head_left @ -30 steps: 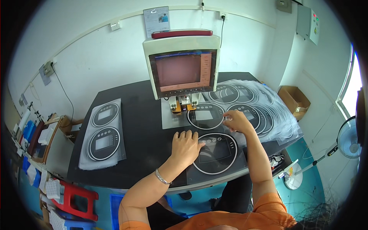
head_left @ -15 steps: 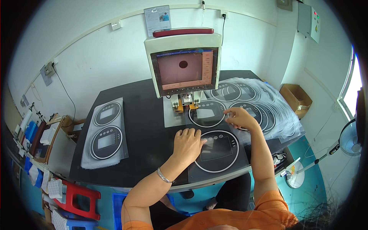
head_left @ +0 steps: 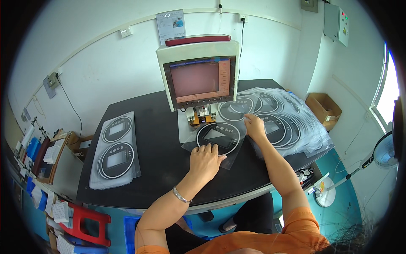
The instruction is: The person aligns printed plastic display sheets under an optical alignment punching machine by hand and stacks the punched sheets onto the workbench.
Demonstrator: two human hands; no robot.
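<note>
Clear film sheet lies under both hands; left hand presses flat, fingers spread, right hand fingers together on its edge. Uneven pressure risks skewing it beneath the machine.

A round black panel overlay with a grey rectangular window lies flat in a clear plastic sleeve on the black bench, just before the machine's base, under both hands' fingertips.
</note>
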